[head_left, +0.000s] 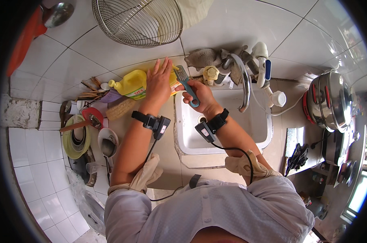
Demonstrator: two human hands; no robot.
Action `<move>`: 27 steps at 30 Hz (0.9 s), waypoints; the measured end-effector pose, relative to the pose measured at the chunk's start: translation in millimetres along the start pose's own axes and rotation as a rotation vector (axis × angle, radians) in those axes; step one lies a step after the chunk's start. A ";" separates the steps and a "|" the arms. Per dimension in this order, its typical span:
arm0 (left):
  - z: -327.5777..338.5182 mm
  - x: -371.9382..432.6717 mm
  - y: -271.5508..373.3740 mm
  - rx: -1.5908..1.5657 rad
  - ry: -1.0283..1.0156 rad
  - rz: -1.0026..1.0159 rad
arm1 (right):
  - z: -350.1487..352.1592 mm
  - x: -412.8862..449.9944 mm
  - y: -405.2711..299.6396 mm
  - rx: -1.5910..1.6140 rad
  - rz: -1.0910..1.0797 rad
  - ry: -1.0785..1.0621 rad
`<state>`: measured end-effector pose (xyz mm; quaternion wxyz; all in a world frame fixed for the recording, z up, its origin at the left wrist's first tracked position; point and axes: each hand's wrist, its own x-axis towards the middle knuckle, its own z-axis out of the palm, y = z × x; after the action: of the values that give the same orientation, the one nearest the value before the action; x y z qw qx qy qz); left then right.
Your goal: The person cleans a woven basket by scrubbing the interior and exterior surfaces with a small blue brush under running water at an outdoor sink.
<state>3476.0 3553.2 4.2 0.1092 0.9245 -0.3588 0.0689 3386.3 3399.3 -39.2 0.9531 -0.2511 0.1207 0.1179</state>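
Observation:
My right hand (203, 96) grips a blue-grey scrubbing brush (190, 88) by its handle, in front of the sink's back left corner. The bristle head points up towards the tiled wall. My left hand (158, 81) is stretched out flat in front of yellow plastic detergent bottles (135, 81), with its fingers extended and nothing in its grasp. Whether its palm touches the plastic is hidden. A yellow spout shows right beside the brush head. Below my right hand lies the white ceramic sink (220, 151), its drain partly covered by my wrist.
A chrome faucet (246, 86) arches over the sink, with grey cloths (203, 57) behind it. A wire basket (138, 25) hangs on the wall. To the left are a loofah-like scrubber (120, 109), a green colander (68, 145) and a bowl with a ladle (108, 147). A steel steamer pot (329, 101) stands right.

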 end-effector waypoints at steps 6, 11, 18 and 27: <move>6.5 -3.5 -0.4 0.006 0.007 -0.008 | -8.3 3.0 3.3 -0.010 -0.026 -0.025; 9.2 -5.5 -4.3 0.026 0.000 -0.023 | -14.1 -4.9 7.3 0.001 -0.013 -0.034; -4.5 -9.5 -11.2 -0.214 0.263 0.090 | -3.6 -68.4 2.2 -0.184 -0.078 0.047; -6.3 -121.3 75.7 -1.473 -0.022 -0.336 | -48.0 -253.5 70.6 0.068 -0.306 0.169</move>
<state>3335.4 3579.0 -3.1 0.7043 0.6554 -0.1673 -0.2154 3118.9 3393.1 -38.2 0.9544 -0.2431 0.1647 -0.0542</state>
